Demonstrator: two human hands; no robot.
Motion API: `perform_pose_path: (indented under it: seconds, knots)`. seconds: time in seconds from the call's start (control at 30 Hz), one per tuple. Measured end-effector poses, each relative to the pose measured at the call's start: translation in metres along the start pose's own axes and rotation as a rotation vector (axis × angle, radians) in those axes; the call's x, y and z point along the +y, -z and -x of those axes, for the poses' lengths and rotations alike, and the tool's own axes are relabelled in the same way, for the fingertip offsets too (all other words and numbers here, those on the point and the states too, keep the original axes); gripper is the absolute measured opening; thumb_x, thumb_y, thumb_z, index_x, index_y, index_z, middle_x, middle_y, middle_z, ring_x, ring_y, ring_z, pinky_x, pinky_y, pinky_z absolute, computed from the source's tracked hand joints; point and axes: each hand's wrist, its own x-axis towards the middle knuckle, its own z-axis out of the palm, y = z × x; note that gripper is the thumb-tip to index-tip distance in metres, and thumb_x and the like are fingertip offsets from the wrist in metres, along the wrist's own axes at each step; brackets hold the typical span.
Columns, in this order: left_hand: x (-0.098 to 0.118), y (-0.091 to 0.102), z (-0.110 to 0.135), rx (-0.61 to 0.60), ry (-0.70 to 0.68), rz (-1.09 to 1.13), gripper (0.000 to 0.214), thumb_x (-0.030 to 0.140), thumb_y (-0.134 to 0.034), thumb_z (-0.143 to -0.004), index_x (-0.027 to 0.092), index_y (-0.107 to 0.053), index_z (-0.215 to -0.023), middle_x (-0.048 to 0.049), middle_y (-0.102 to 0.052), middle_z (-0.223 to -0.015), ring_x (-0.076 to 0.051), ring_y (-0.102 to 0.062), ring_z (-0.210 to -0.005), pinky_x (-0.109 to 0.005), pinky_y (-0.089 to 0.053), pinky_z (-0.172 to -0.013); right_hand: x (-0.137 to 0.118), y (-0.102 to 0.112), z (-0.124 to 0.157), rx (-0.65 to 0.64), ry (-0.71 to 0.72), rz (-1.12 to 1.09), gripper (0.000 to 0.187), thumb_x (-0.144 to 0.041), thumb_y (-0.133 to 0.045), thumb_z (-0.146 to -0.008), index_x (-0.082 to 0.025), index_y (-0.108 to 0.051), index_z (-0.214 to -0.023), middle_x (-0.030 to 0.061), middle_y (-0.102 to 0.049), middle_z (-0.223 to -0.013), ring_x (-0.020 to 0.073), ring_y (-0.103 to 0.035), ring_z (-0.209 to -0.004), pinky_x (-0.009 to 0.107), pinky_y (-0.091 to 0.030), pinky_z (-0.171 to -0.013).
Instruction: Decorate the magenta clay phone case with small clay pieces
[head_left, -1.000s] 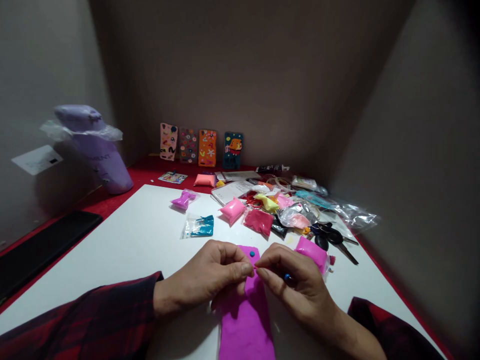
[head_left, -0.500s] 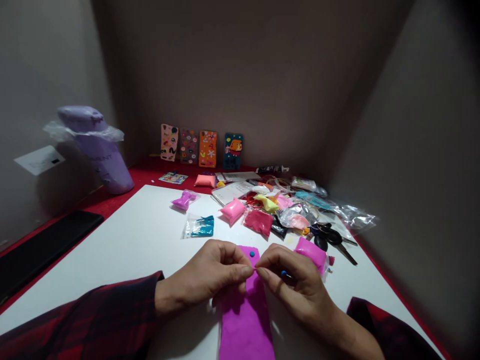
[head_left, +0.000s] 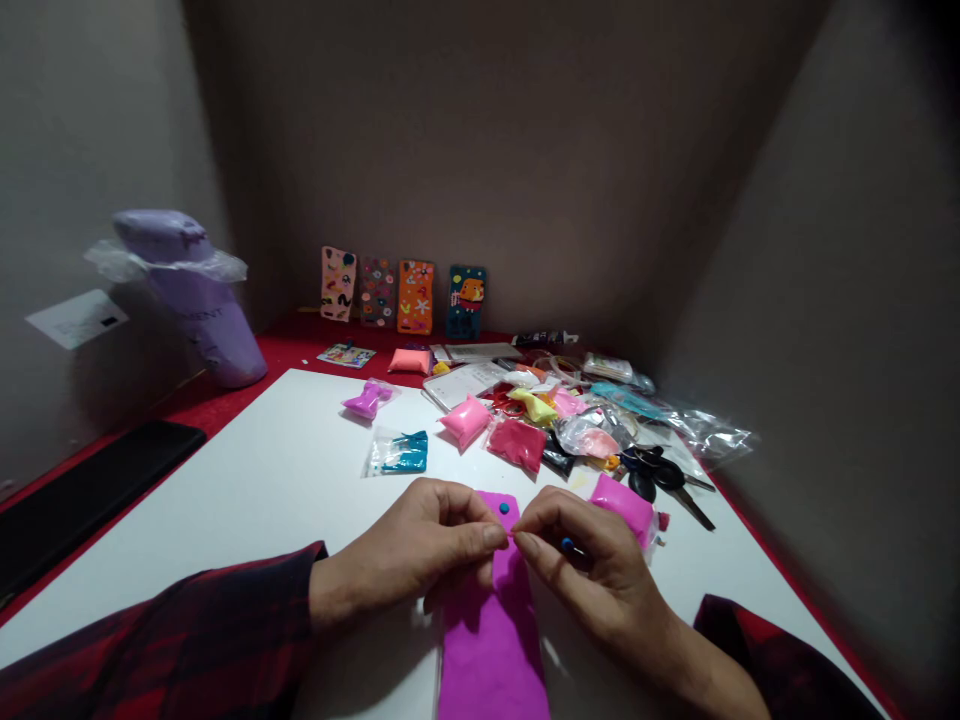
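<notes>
A flat magenta clay-covered strip (head_left: 495,640) lies on the white board in front of me, with a small blue clay dot (head_left: 504,508) near its far end. Above that end, my left hand (head_left: 427,550) and my right hand (head_left: 600,575) meet fingertip to fingertip, thumb pressed to forefinger on each. A tiny bit of pink clay (head_left: 511,536) shows between the two pinches. Inside the curl of my right fingers sits a small blue piece (head_left: 568,546); what it belongs to is hidden. Close behind my right hand lies a magenta clay packet (head_left: 622,507).
Clay packets, including a teal one (head_left: 409,452) and a red one (head_left: 516,445), lie beyond my hands. Scissors (head_left: 675,485) rest at the right. Several decorated phone cases (head_left: 415,297) lean on the back wall. A purple wrapped bottle (head_left: 214,330) and a black slab (head_left: 97,500) are left.
My hands stay nearly still over the strip. The fingertips shift very slightly around the tiny pink bit.
</notes>
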Motion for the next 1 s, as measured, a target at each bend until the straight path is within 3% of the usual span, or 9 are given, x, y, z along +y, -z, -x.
perform_pose_path:
  seconds: [0.23,0.43,0.63,1.0]
  knots:
    - [0.009,-0.005,0.003,-0.001,0.004,-0.074,0.036,0.045,-0.063,-0.080,0.013,-0.059,-0.064,0.0025,-0.059,-0.047,-0.004,-0.042,-0.033,-0.017,-0.026,-0.035,0.000,0.000,0.001,0.004,0.007,0.006,0.010,-0.016,-0.052,-0.087,-0.017,-0.058,-0.079,0.0011,-0.057,-0.070,0.0138,-0.052,-0.063,0.026,-0.039,-0.057]
    - [0.003,-0.002,0.000,0.014,0.017,-0.039,0.039,0.052,-0.063,-0.078,0.013,-0.063,-0.075,-0.0002,-0.064,-0.054,-0.004,-0.042,-0.034,-0.017,-0.027,-0.036,0.000,-0.001,0.000,0.011,-0.006,0.000,0.011,-0.016,-0.053,-0.087,-0.017,-0.058,-0.077,0.0008,-0.057,-0.070,0.0133,-0.052,-0.062,0.026,-0.039,-0.056]
    - [0.001,-0.001,0.001,0.000,-0.007,0.006,0.031,0.041,-0.073,-0.072,0.012,-0.062,-0.073,-0.0005,-0.063,-0.058,-0.007,-0.051,-0.045,-0.018,-0.033,-0.044,-0.002,-0.001,0.001,0.009,0.012,0.005,0.012,-0.016,-0.053,-0.086,-0.017,-0.060,-0.077,0.0012,-0.058,-0.069,0.0134,-0.053,-0.061,0.025,-0.039,-0.055]
    - [0.001,0.000,-0.001,0.009,-0.016,-0.013,0.031,0.042,-0.072,-0.072,0.012,-0.064,-0.072,0.0009,-0.060,-0.054,-0.006,-0.048,-0.043,-0.017,-0.031,-0.042,0.001,-0.002,0.001,0.025,0.005,-0.001,0.010,-0.018,-0.055,-0.087,-0.017,-0.061,-0.079,0.0017,-0.059,-0.071,0.0139,-0.054,-0.063,0.025,-0.040,-0.057]
